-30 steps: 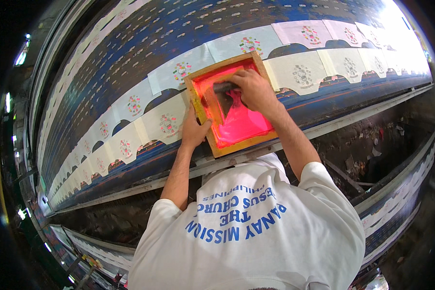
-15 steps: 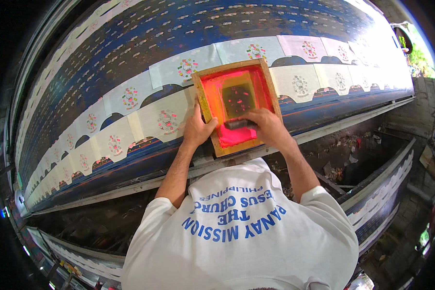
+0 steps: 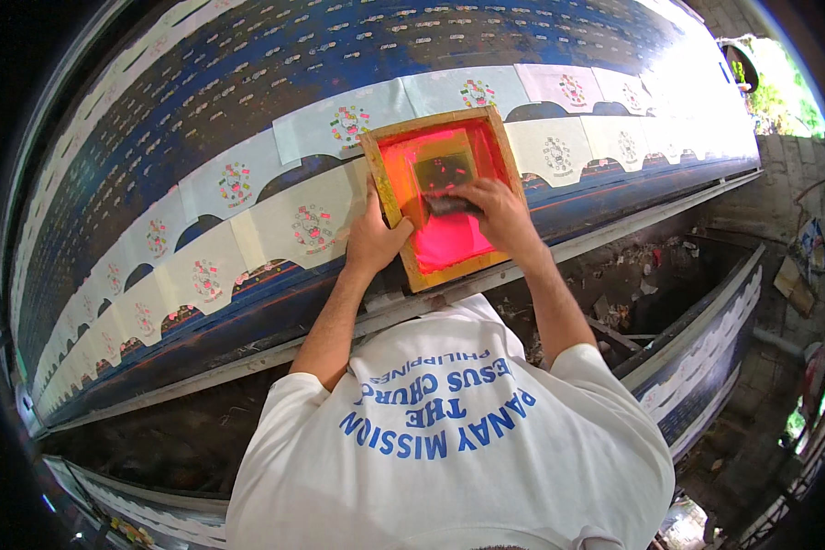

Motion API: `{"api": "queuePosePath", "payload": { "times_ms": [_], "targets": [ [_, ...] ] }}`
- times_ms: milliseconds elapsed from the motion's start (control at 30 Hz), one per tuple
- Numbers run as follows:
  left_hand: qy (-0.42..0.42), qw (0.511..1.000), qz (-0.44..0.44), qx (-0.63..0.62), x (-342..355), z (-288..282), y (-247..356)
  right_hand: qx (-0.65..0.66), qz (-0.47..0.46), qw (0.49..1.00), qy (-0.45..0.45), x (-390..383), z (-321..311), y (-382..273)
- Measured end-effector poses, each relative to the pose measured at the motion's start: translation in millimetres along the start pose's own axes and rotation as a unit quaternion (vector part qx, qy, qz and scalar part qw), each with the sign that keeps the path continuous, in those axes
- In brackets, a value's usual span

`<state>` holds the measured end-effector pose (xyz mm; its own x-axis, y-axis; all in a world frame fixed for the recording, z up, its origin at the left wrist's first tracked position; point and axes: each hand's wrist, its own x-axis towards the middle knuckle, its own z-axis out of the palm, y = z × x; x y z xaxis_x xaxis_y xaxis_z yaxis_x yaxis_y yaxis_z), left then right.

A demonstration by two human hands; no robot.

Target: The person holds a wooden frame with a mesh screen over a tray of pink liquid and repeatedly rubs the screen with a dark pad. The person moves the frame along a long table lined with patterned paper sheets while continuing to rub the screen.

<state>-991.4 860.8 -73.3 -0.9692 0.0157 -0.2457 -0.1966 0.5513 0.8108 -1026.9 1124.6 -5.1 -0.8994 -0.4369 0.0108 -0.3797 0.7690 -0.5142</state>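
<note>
A wooden-framed printing screen [image 3: 445, 278] lies on the long table, over the near row of cloth pieces. Bright pink ink covers much of its mesh, around a darker square in the upper middle. My left hand [image 3: 373, 240] grips the frame's left side, thumb on top of the edge. Inside the frame, my right hand [image 3: 501, 217] is closed around a dark squeegee [image 3: 449, 205], which rests on the mesh at the lower edge of the dark square. Pink ink spreads below the squeegee. The cloth under the screen is hidden.
Pale cloth pieces [image 3: 313, 225] with small coloured prints lie in two rows along the blue-black table [image 3: 247, 101]. A metal rail [image 3: 605, 252] edges the table before me. Beyond it is a littered trough [image 3: 646, 284], and another printed-cloth table [image 3: 697, 376] stands lower right.
My right hand has pushed the squeegee away from me, up the mesh, leaving more pink showing below it. My left hand still holds the frame. The whole view has shifted slightly.
</note>
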Motion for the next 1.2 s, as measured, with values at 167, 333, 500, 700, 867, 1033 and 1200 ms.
{"api": "queuePosePath", "payload": {
  "times_ms": [167, 333, 500, 700, 867, 1033, 1200],
  "targets": [
    [0.005, 1.0, 0.014, -0.024, 1.0, 4.5, -2.7, 0.003, 0.026, 1.0, -0.002, -50.0, 1.4, -19.1],
    [0.021, 1.0, 0.004, -0.011, 0.5, 5.3, -2.5, -0.018, -0.034, 0.999, 0.023, -53.1, 3.3, -14.3],
    [0.018, 0.998, -0.018, -0.058, 0.8, 3.4, 16.1, -0.013, -0.058, 0.998, 0.038, -53.5, -3.3, 1.6],
    [0.033, 0.995, 0.039, -0.086, 25.7, 62.6, 74.1, -0.01, -0.051, 0.997, 0.052, -66.9, -53.4, 67.6],
    [0.04, 0.992, 0.092, -0.073, 66.6, 149.8, 123.9, -0.022, -0.027, 0.997, 0.066, -85.1, -100.5, 155.3],
    [-0.001, 0.998, 0.014, -0.059, 81.4, 185.6, 171.9, -0.024, -0.025, 0.998, 0.059, -95.8, -121.2, 206.7],
    [-0.011, 0.995, -0.032, -0.099, 81.5, 192.3, 175.5, -0.006, -0.042, 0.998, 0.052, -96.8, -125.7, 217.7]
  ]
}}
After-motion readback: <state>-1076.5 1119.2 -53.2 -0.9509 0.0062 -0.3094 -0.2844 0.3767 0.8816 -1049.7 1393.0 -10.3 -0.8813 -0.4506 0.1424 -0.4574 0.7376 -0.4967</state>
